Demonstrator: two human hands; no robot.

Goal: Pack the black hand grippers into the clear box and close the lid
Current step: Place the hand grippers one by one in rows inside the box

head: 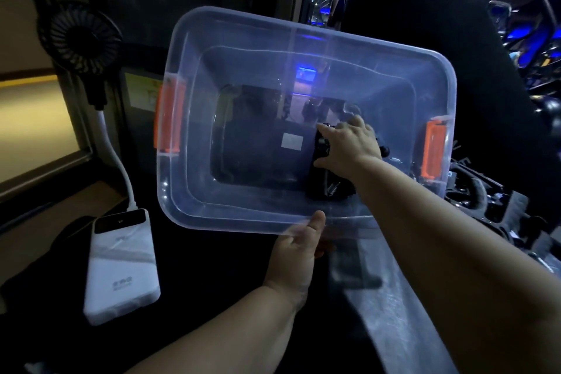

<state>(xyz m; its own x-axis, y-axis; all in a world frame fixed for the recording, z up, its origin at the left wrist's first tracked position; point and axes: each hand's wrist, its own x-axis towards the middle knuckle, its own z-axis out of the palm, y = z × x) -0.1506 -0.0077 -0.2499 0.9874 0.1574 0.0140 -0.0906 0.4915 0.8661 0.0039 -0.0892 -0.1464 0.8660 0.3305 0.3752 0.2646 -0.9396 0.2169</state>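
L hand (296,255) grips clear box (243,222) rim — R hand (349,146) holds hand gripper (329,185) inside.

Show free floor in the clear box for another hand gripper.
Bare: clear box floor from the white label to the left orange latch side. Crowded: right end, where the right hand holds a black hand gripper.

— Can any writing be read?
— None. The white rectangular power bank (121,267) carries a small grey mark, too blurred to read. The pale sticker (292,141) at the clear plastic box's (227,222) floor and the yellow label (140,91) behind it are illegible too.
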